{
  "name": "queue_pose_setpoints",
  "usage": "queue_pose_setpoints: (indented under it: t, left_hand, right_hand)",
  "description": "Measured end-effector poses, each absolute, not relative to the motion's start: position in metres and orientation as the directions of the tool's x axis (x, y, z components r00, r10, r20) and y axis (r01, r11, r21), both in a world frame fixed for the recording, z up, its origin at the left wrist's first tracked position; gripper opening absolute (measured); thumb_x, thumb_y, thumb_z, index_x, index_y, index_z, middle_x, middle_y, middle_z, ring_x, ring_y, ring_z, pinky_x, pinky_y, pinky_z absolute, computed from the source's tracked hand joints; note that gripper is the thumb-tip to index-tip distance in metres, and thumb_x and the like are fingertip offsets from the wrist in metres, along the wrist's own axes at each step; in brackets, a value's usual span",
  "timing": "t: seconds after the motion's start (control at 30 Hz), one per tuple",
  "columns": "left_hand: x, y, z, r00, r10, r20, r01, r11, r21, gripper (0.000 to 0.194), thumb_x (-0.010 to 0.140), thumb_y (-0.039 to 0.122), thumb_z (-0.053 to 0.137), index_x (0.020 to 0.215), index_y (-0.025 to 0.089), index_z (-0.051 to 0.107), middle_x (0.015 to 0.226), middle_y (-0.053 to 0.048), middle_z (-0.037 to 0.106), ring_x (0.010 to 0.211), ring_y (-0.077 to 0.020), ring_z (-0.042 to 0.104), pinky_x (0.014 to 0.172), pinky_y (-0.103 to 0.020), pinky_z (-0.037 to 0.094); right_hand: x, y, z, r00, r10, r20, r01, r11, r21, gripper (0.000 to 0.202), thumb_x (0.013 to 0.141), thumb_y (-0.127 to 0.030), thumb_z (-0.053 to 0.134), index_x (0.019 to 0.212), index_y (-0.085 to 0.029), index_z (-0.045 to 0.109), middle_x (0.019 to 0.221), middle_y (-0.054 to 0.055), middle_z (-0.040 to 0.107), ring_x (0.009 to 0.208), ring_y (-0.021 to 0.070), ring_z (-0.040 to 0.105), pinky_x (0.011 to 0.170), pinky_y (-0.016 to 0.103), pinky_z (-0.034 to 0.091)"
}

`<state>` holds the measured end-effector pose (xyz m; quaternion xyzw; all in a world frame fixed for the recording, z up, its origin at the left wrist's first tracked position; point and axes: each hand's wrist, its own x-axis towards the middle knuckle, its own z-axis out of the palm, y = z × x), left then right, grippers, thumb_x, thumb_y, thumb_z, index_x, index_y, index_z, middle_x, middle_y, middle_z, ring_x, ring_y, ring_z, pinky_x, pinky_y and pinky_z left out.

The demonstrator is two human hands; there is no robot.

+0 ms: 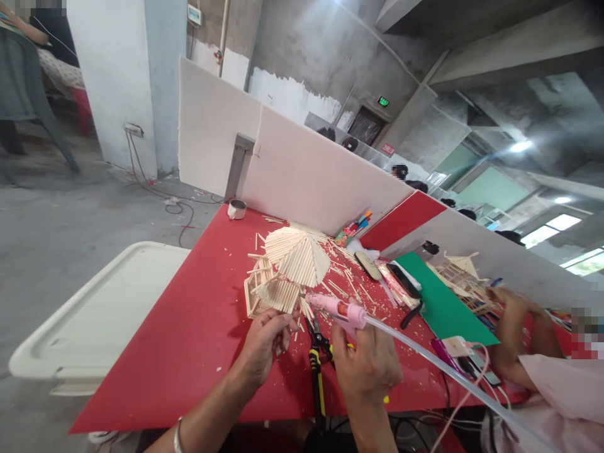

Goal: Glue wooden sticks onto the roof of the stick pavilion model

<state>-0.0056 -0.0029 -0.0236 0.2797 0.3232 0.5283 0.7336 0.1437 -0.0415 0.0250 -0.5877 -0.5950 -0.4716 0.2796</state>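
A small model pavilion made of pale wooden sticks (296, 255) stands on the red tabletop, with a round pointed roof above a lower slatted roof and railing. My left hand (268, 340) is at the lower roof's front edge, thumb and fingers pinched together; whatever lies between them is hidden. In my right hand (370, 358) is a pink hot glue gun (335, 306), its nozzle pointing left at the model's near side. A long clear glue stick (438, 362) trails from its back. Below the nozzle lie black-and-yellow pliers (317, 371).
Loose sticks and crumbs litter the red table (189, 352). A tape roll (236, 209) sits at the back corner, coloured markers (361, 223) by the white partition (321, 170). A phone (403, 280), green board (438, 296) and power bank are rightward. Another person's arm (514, 327) reaches toward a second stick model (460, 283).
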Motion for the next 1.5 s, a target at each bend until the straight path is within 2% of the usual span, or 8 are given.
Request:
queue_pose_setpoints:
  t: [0.2,0.4,0.73,0.9,1.0,1.1,1.3,1.5]
  left_hand:
    - [-0.0009,-0.0004,-0.0228,0.151,0.955,-0.256,-0.545,0.296,0.784,0.032,0.063,0.041,0.072,0.051,0.015,0.058,0.034,0.005,0.044,0.033,-0.0048,0.032,0.038,-0.02,0.018]
    - [0.002,0.0013,-0.023,0.067,0.96,-0.271,-0.587,0.257,0.767,0.032,0.056,0.037,0.079,0.052,0.016,0.055,0.046,0.002,0.056,0.035,-0.0037,0.035,0.038,-0.019,0.022]
    - [0.0,0.0011,-0.0204,0.075,0.959,-0.273,-0.6,0.262,0.756,0.034,0.055,0.036,0.08,0.052,0.016,0.053,0.045,0.003,0.054,0.036,-0.0031,0.034,0.038,-0.018,0.021]
    - [-0.0031,0.0013,-0.024,0.102,0.965,-0.241,-0.613,0.251,0.749,0.028,0.063,0.038,0.074,0.058,0.014,0.06,0.048,0.001,0.057,0.037,-0.0043,0.037,0.038,-0.019,0.022]
    - [-0.0055,0.0011,-0.0229,0.124,0.966,-0.227,-0.627,0.254,0.737,0.031,0.067,0.042,0.068,0.056,0.014,0.06,0.046,0.001,0.054,0.037,-0.0051,0.037,0.038,-0.02,0.022]
    - [-0.0064,0.0011,-0.0212,0.135,0.964,-0.23,-0.639,0.262,0.723,0.03,0.066,0.041,0.067,0.056,0.014,0.061,0.046,0.0,0.054,0.036,-0.0054,0.037,0.038,-0.02,0.023]
    - [-0.0053,0.0011,-0.0233,0.102,0.97,-0.221,-0.64,0.234,0.732,0.019,0.061,0.029,0.069,0.053,0.015,0.059,0.046,0.001,0.056,0.036,-0.0054,0.036,0.038,-0.021,0.021]
    - [-0.0053,0.0018,-0.0241,0.086,0.969,-0.229,-0.619,0.233,0.75,0.023,0.06,0.031,0.073,0.053,0.015,0.058,0.046,0.001,0.056,0.036,-0.0048,0.036,0.037,-0.02,0.019]
  right_hand:
    - [0.1436,-0.0417,0.0248,-0.149,0.435,0.888,0.964,-0.138,0.229,0.018,0.084,-0.03,0.06,0.097,-0.017,0.059,0.075,0.005,0.063,0.072,0.0181,0.059,0.063,0.027,0.042]
    - [0.1427,-0.042,0.0255,-0.152,0.442,0.884,0.967,-0.117,0.225,0.018,0.083,-0.029,0.064,0.094,-0.016,0.058,0.073,0.004,0.062,0.075,0.0184,0.061,0.064,0.026,0.043]
    - [0.1424,-0.0417,0.0252,-0.159,0.439,0.884,0.964,-0.125,0.235,0.017,0.084,-0.03,0.063,0.093,-0.017,0.058,0.074,0.005,0.063,0.071,0.0176,0.059,0.062,0.026,0.042]
    - [0.1412,-0.0417,0.0264,-0.16,0.435,0.886,0.965,-0.121,0.234,0.017,0.083,-0.03,0.063,0.092,-0.017,0.058,0.074,0.005,0.063,0.07,0.0175,0.058,0.062,0.026,0.041]
    - [0.1408,-0.0414,0.0262,-0.158,0.434,0.887,0.964,-0.126,0.234,0.017,0.084,-0.031,0.062,0.093,-0.017,0.058,0.073,0.004,0.062,0.07,0.0175,0.058,0.062,0.026,0.041]
    - [0.1405,-0.0415,0.0261,-0.156,0.437,0.886,0.963,-0.132,0.234,0.018,0.084,-0.031,0.062,0.095,-0.017,0.059,0.073,0.004,0.062,0.068,0.0174,0.058,0.061,0.026,0.041]
    - [0.1405,-0.0419,0.026,-0.159,0.444,0.882,0.963,-0.129,0.238,0.02,0.084,-0.03,0.061,0.099,-0.017,0.059,0.073,0.004,0.062,0.07,0.0178,0.06,0.061,0.026,0.042]
    - [0.1416,-0.0409,0.0238,-0.157,0.439,0.884,0.966,-0.12,0.231,0.018,0.083,-0.03,0.062,0.095,-0.017,0.06,0.073,0.004,0.062,0.073,0.0181,0.061,0.064,0.026,0.043]
